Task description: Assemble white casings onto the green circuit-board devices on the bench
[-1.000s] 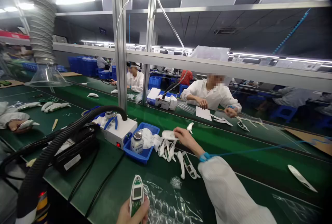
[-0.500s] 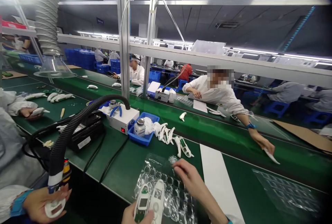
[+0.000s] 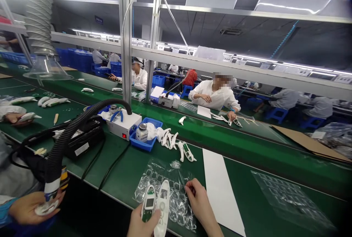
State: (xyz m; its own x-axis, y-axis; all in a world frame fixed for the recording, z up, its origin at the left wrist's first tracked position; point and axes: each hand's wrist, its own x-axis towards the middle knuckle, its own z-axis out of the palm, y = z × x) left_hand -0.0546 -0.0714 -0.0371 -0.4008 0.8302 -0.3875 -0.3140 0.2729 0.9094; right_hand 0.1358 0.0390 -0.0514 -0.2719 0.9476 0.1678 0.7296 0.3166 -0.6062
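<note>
In my left hand [image 3: 140, 222] are two long white handheld-device housing halves, side by side. One half [image 3: 149, 204] carries a green circuit board and a small grey screen; the other, a white cover [image 3: 162, 209], has a window and round button shapes. My right hand [image 3: 200, 202] is closed in a pinch at the right edge of a clear plastic sheet [image 3: 176, 207] of square pockets or films. Whatever lies between those fingertips is too small to make out. The sheet lies on the green bench, partly behind the held halves.
A white strip [image 3: 221, 189] lies right of my right hand, with another clear sheet [image 3: 288, 196] beyond. White housings [image 3: 167, 139] and a blue tray [image 3: 147, 144] with a bottle sit ahead. At left, a co-worker's hand [image 3: 30, 207] holds a round part under a black hose [image 3: 59, 156].
My right hand has moved down along the sheet's edge, its fingers now closer together. Across the belt, the co-worker's arm has drawn back from the belt. The view has shifted slightly.
</note>
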